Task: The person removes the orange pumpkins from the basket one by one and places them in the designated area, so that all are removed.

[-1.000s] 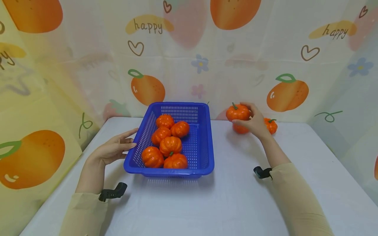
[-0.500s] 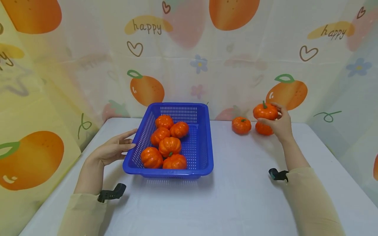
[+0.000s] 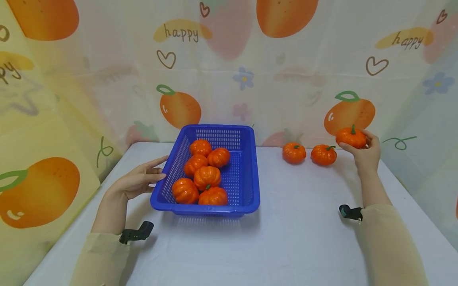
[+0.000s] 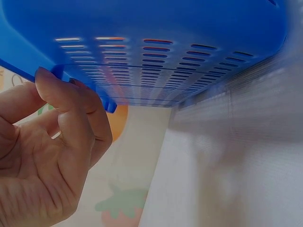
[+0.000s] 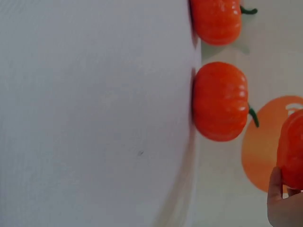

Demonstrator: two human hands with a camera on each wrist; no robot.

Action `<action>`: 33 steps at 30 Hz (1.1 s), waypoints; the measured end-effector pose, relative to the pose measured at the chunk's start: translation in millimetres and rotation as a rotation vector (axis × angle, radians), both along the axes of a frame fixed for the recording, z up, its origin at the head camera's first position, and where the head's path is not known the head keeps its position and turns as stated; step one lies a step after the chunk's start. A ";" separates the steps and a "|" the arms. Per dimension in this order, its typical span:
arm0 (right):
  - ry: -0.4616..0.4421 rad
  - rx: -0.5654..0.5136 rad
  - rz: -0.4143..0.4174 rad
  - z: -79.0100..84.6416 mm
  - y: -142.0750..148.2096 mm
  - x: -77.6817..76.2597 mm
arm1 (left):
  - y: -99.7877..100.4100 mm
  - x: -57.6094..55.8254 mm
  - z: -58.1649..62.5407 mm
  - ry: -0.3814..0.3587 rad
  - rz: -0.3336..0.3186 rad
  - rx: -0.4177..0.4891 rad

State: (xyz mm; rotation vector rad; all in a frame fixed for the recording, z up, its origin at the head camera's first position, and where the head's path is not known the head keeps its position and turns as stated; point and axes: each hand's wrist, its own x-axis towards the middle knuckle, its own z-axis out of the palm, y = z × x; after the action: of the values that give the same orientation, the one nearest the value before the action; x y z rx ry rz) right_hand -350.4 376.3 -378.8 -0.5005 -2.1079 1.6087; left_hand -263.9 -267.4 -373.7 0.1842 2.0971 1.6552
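Note:
My right hand (image 3: 368,154) holds a small orange pumpkin (image 3: 351,138) with a green stem, raised above the table's far right part. Thumb and fingers grip its sides; in the right wrist view the held pumpkin (image 5: 292,149) is cut off by the frame edge. To its left, two similar pumpkins, one (image 3: 323,155) nearer the hand and another (image 3: 294,153) farther left, sit on the table. My left hand (image 3: 137,180) grips the left rim of a blue plastic basket (image 3: 252,171), its fingers bent at the rim in the left wrist view. Several orange pumpkins (image 3: 207,177) lie inside the basket, mostly toward its left side.
A white-covered table (image 3: 286,238) lies under everything. Behind it hangs a printed fabric backdrop (image 3: 222,87) with fruit, hearts and flowers, and another fabric panel (image 3: 39,131) stands on the left.
My right hand has carried its pumpkin rightward past the two others, uncovering them on the table. The left hand and the basket have stayed in place.

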 end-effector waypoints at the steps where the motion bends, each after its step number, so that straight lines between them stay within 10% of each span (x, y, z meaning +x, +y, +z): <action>1: -0.010 -0.011 -0.018 -1.4 2.2 -0.2 | 0.2 -0.4 -0.2 -0.001 0.002 -0.003; 18: -0.197 -0.080 -0.163 -25.0 30.2 3.8 | 0.8 -0.8 -0.6 0.000 0.008 -0.004; 33: -0.377 0.084 -0.037 -40.7 42.2 7.4 | 1.5 1.7 2.1 -0.003 0.008 0.013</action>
State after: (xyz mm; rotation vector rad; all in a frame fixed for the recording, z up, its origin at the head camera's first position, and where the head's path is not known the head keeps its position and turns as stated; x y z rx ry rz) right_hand -343.0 418.5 -419.4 -0.8660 -2.4063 1.4883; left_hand -262.3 -265.9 -371.6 0.1777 2.0874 1.6729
